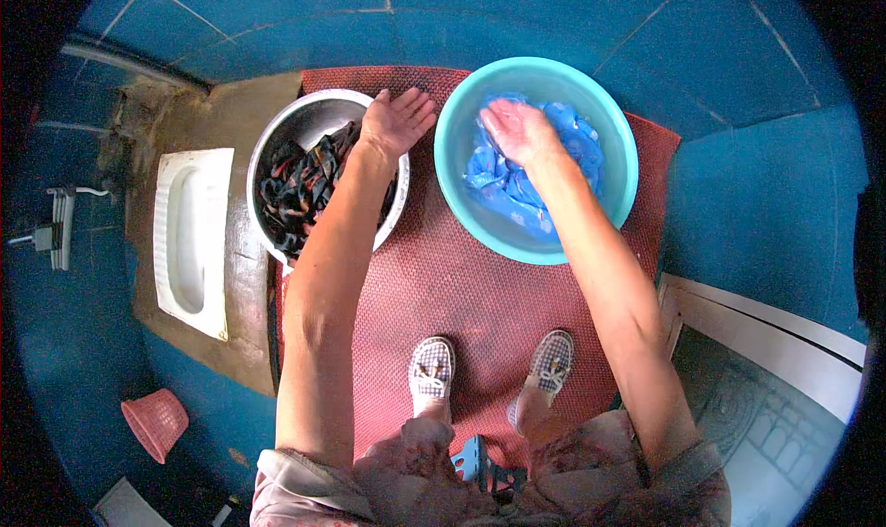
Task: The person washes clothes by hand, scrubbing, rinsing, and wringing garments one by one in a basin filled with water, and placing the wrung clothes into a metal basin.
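My left hand (pixel 400 121) is held palm up with its fingers stretched out, over the right rim of a metal basin (pixel 261 162). Dark patterned cloth (pixel 300 190) lies bunched in that basin, partly covered by my left forearm. My right hand (pixel 520 130), also palm up and flat, is above a turquoise plastic basin (pixel 446 172). Inside this basin, wet-looking blue cloth (pixel 577 149) with pale patches lies in a heap. Neither hand holds anything. Whether my right hand touches the blue cloth I cannot tell.
Both basins stand on a red textured mat (pixel 471 296), where my checkered shoes (pixel 432 370) also rest. A white squat toilet (pixel 192 241) is at the left, with a pink basket (pixel 155 424) below it. Blue tiled walls (pixel 517 29) surround the mat; a white-framed door (pixel 766 342) is at the right.
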`<state>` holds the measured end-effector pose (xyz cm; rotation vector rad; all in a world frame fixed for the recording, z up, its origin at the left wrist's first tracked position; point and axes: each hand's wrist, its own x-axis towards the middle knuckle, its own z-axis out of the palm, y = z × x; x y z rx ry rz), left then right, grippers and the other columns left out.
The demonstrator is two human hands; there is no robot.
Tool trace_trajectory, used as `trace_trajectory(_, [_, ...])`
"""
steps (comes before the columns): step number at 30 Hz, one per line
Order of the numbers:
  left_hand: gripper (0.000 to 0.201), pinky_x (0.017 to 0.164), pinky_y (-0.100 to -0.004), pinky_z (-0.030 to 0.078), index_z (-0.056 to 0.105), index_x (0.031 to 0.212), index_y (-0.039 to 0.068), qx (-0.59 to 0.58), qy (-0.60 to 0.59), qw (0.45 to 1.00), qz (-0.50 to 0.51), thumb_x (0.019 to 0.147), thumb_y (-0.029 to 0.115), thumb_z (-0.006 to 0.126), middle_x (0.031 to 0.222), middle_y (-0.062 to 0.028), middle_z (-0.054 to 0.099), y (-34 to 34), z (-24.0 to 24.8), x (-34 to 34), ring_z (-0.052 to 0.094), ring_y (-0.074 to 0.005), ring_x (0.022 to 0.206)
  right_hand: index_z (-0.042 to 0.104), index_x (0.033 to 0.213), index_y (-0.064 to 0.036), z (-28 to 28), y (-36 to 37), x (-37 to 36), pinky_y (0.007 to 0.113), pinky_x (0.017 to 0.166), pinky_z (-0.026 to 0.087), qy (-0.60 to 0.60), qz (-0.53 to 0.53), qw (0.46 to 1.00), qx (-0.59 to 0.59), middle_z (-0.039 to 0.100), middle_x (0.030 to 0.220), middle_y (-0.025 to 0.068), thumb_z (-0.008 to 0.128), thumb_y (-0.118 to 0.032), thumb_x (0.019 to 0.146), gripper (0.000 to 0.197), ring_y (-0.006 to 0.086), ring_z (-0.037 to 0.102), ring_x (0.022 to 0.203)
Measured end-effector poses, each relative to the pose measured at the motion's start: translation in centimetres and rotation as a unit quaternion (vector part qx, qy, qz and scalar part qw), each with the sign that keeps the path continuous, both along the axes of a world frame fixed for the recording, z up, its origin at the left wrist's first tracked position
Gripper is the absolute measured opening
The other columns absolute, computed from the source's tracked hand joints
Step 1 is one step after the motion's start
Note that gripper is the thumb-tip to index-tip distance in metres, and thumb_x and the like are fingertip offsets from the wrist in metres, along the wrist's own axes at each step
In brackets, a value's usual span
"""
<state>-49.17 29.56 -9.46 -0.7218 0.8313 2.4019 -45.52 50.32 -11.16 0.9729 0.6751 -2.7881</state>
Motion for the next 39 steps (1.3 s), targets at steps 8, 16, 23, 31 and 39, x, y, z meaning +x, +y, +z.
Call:
trace_trajectory(8, [0.063,0.103,-0.0435,0.032,0.045,0.126,0.007,0.048,0.017,0.998,-0.026,0.094,0.05,0.011,0.126,-0.0156,0.05,2.3,0.7,-1.0,0.04,-0.0292,0.123,0.046,0.12,0.0052,8.6,-6.2,-2.4,0.048,0.092,0.043,0.047,0.283,0.957,0.053,0.05,0.122,0.0197,0.058,-0.029,0.085,0.051,0.0376,0.048,0.113])
trace_trajectory(16, [0.05,0.096,-0.0544,0.038,0.033,0.131,-0.003,0.036,0.013,0.991,-0.132,0.094,0.03,0.036,0.124,-0.0253,0.044,-3.4,-5.2,-4.8,0.045,-0.0412,0.114,0.056,0.117,0.0,9.9,2.0,3.0,0.033,0.086,0.045,0.186,0.26,0.768,0.555,0.057,0.116,0.0134,0.056,-0.027,0.087,0.04,0.0221,0.055,0.103])
trace_trajectory(23, [0.065,0.081,-0.0434,0.049,0.049,0.125,0.011,-0.666,0.248,0.59,-0.383,0.073,0.046,0.068,0.117,-0.0287,0.052,-0.3,4.4,-0.4,0.058,-0.0428,0.092,0.066,0.098,-0.0069,10.0,7.9,9.1,0.035,0.078,0.048,0.161,0.235,0.605,0.744,0.066,0.096,0.0119,0.055,-0.018,0.084,0.021,0.0257,0.063,0.086])
trace_trajectory(31, [0.048,0.077,-0.0389,0.05,0.057,0.114,0.005,-0.68,0.455,0.51,-0.264,0.08,0.038,0.064,0.096,-0.0204,0.064,4.9,7.6,5.0,0.063,-0.0325,0.088,0.053,0.118,-0.0107,7.2,7.4,10.8,0.043,0.091,0.04,0.134,0.245,0.373,0.885,0.053,0.118,0.0162,0.066,-0.021,0.075,0.046,0.0361,0.049,0.105])
trace_trajectory(39, [0.054,0.078,-0.0438,0.049,0.058,0.113,0.007,-0.637,0.478,0.409,-0.446,0.074,0.044,0.066,0.092,-0.021,0.064,7.9,2.0,8.4,0.062,-0.0354,0.089,0.049,0.125,-0.0122,3.1,7.7,10.1,0.045,0.088,0.045,0.066,0.305,0.332,0.89,0.053,0.119,0.0176,0.062,-0.017,0.074,0.052,0.0381,0.05,0.107])
